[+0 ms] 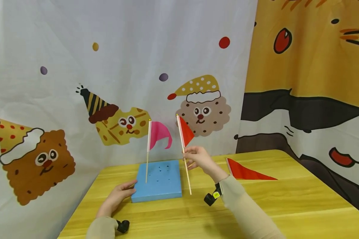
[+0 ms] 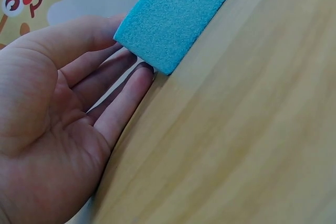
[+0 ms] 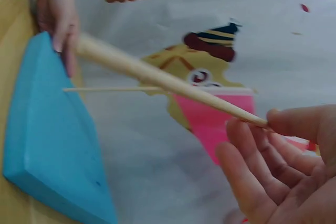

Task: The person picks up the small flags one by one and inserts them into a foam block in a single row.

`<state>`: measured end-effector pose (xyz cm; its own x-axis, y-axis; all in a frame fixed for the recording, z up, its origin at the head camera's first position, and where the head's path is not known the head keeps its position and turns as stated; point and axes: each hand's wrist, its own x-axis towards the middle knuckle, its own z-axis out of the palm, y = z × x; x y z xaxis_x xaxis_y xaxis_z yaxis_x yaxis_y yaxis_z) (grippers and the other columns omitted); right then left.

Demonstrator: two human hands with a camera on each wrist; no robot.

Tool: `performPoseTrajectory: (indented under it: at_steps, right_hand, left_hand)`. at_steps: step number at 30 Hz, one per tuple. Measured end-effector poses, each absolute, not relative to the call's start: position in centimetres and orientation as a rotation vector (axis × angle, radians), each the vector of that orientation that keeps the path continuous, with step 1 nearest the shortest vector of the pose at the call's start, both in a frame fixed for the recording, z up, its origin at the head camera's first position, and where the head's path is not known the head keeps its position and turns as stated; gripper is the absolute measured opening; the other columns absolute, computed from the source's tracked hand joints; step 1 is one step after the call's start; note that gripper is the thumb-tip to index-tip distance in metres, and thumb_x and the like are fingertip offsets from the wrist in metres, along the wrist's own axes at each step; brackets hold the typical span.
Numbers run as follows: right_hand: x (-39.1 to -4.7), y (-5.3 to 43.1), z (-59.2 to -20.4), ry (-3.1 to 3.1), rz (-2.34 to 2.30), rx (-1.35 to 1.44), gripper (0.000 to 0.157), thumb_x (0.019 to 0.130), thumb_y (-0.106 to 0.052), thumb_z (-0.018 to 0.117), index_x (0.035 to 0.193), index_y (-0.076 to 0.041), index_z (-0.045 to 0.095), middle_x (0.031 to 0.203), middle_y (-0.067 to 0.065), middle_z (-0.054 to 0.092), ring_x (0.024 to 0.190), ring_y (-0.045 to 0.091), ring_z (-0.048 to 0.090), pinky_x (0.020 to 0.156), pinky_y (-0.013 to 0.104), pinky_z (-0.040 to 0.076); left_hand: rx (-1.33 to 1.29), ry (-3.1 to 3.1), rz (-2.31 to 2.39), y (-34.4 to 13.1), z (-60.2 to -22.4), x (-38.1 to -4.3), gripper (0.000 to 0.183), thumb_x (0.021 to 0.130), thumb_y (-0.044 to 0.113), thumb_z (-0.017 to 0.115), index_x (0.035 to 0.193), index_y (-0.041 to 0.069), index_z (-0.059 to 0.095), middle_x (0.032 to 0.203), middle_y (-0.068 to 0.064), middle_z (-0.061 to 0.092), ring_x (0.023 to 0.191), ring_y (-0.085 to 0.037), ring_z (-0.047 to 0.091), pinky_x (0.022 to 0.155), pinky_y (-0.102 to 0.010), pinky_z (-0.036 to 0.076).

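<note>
A blue foam block (image 1: pixel 163 186) with several small holes in its top lies on the table. At its left part a pink flag (image 1: pixel 158 134) stands upright, its thin stick in the block. My left hand (image 1: pixel 117 196) touches the block's left edge with fairly straight fingers; the left wrist view shows the fingertips against the foam corner (image 2: pixel 157 30). Just right of the block, my right hand (image 1: pixel 198 159) pinches the wooden stick (image 3: pixel 173 82) of a red flag (image 1: pixel 185 131) between thumb and fingers. That flag is slightly tilted, its lower stick end in front of the block's right side.
Another red flag (image 1: pixel 245 171) lies on the wooden table (image 1: pixel 257 205), right of my right hand. A white cloth with cartoon biscuits (image 1: pixel 42 162) hangs behind the table. An orange and black patterned cloth (image 1: pixel 302 59) hangs on the right.
</note>
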<state>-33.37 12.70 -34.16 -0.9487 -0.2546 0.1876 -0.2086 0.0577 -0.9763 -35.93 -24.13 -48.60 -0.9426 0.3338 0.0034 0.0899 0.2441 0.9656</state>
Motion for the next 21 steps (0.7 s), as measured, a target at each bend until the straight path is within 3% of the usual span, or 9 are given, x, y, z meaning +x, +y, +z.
performPoseTrajectory:
  at_steps: [6,12,21]
  right_hand:
    - [-34.1,9.6,-35.2,2.270,-2.125,-0.492,0.026,0.084,-0.016,0.061,0.101,0.002,0.056,0.083,0.015,0.063,0.067,0.039,0.060,0.062,0.049,0.051]
    - [-35.0,7.1,-35.6,2.269,-2.161,-0.487,0.025,0.084,-0.017,0.061,0.102,0.000,0.057,0.089,0.022,0.060,0.074,0.045,0.058,0.061,0.047,0.052]
    - [-37.6,4.9,-36.3,2.393,-2.159,-0.527,0.025,0.081,-0.026,0.065,0.096,-0.006,0.060,0.085,0.013,0.063,0.066,0.029,0.063,0.055,0.036,0.053]
  left_hand:
    - [0.420,2.306,1.781,-24.0,-48.7,-36.0,0.054,0.083,0.022,0.061,0.132,0.008,0.042,0.137,-0.015,0.034,0.124,-0.033,0.029,0.094,-0.039,0.038]
    - [0.403,2.317,1.778,-23.9,-48.8,-35.8,0.053,0.083,0.022,0.061,0.132,0.009,0.043,0.136,-0.016,0.034,0.124,-0.033,0.030,0.093,-0.038,0.039]
    - [0.403,2.341,1.785,-23.9,-48.6,-35.8,0.053,0.083,0.020,0.061,0.132,0.009,0.043,0.136,-0.015,0.035,0.124,-0.032,0.030,0.092,-0.038,0.040]
